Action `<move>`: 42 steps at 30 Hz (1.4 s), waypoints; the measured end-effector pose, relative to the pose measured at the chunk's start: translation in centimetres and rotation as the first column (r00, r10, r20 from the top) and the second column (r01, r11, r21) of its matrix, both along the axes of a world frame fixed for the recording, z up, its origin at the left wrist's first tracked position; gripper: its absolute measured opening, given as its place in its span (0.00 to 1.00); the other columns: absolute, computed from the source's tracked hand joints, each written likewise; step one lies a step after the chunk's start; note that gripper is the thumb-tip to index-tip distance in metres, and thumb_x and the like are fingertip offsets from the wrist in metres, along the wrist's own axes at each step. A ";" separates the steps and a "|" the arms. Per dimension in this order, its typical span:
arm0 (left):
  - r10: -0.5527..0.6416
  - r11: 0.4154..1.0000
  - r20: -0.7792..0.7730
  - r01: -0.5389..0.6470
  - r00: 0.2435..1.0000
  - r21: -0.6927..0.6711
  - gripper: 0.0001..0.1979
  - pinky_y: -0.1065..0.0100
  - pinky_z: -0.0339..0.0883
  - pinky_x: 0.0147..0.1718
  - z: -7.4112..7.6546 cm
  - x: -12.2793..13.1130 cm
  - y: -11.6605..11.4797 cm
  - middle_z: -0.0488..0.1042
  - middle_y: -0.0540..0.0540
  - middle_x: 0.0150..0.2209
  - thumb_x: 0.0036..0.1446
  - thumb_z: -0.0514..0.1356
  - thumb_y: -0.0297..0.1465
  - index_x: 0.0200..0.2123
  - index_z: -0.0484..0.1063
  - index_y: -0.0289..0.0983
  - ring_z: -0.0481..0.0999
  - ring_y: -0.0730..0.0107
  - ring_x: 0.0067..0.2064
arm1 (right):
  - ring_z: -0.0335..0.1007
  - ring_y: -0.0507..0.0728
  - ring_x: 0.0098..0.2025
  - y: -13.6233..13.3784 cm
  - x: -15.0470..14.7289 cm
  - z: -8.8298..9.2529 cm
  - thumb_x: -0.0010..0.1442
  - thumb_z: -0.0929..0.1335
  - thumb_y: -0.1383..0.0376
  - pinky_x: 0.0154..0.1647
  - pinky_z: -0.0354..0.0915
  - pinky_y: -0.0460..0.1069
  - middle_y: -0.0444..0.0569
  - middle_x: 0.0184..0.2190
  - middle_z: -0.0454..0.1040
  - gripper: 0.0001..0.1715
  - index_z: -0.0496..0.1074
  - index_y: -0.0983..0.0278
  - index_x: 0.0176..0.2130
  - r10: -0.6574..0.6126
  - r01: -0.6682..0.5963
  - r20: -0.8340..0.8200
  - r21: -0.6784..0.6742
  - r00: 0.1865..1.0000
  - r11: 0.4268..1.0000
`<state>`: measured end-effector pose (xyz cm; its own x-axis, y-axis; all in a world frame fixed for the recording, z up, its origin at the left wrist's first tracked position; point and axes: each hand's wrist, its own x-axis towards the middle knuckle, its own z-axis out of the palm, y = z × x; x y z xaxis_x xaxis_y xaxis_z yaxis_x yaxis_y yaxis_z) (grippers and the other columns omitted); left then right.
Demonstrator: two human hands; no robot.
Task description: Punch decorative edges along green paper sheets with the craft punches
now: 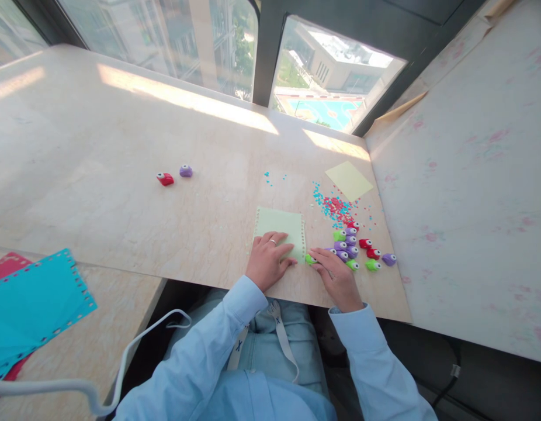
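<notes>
My left hand point(269, 259) lies on the near edge of a pale green paper sheet point(279, 225) with holes punched along its right side, fingers curled and pressing it to the marble ledge point(121, 193). My right hand point(336, 276) is closed on a small green punch point(310, 259) at the sheet's lower right corner. Just right of it sits a cluster of small purple, green and red punches point(352, 245).
Blue and red paper confetti point(334, 204) lies behind the cluster, with a yellow-green square sheet point(348, 180) further back. A red punch point(165, 179) and a purple one point(185, 171) sit at mid-left. Blue and red punched sheets point(29, 310) lie at far left. Windows run along the back.
</notes>
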<state>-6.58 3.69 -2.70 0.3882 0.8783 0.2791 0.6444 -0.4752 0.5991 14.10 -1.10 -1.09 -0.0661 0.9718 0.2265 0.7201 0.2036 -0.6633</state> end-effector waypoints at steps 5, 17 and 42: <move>0.004 1.000 -0.004 -0.004 1.000 0.011 0.12 0.51 0.63 0.47 -0.1 0.0 0.0 0.74 0.42 0.53 0.51 0.69 0.36 0.40 0.78 0.44 0.69 0.51 0.54 | 0.75 0.59 0.51 0.1 0.0 -0.1 0.63 0.66 0.63 0.56 0.70 0.58 0.48 0.49 0.78 0.16 0.78 0.55 0.47 -0.002 0.002 -0.003 0.008 1.000 1.000; -0.008 1.000 -0.034 0.009 0.999 0.024 0.13 0.51 0.62 0.48 -0.1 0.0 -0.1 0.73 0.42 0.54 0.52 0.68 0.39 0.41 0.77 0.43 0.69 0.51 0.55 | 0.75 0.61 0.50 1.0 -0.4 -0.2 0.63 0.65 0.59 0.54 0.71 0.58 0.50 0.47 0.79 0.17 0.77 0.57 0.49 0.005 -0.006 0.037 0.017 0.999 1.000; -0.038 0.994 -0.187 0.056 0.982 0.090 0.15 0.49 0.57 0.50 0.3 0.0 -1.0 0.68 0.37 0.61 0.64 0.55 0.38 0.51 0.71 0.39 0.63 0.51 0.63 | 0.73 0.59 0.47 -0.2 -1.4 -0.4 0.65 0.65 0.64 0.49 0.72 0.56 0.54 0.44 0.76 0.16 0.76 0.59 0.51 0.027 -0.039 0.100 0.117 0.995 0.992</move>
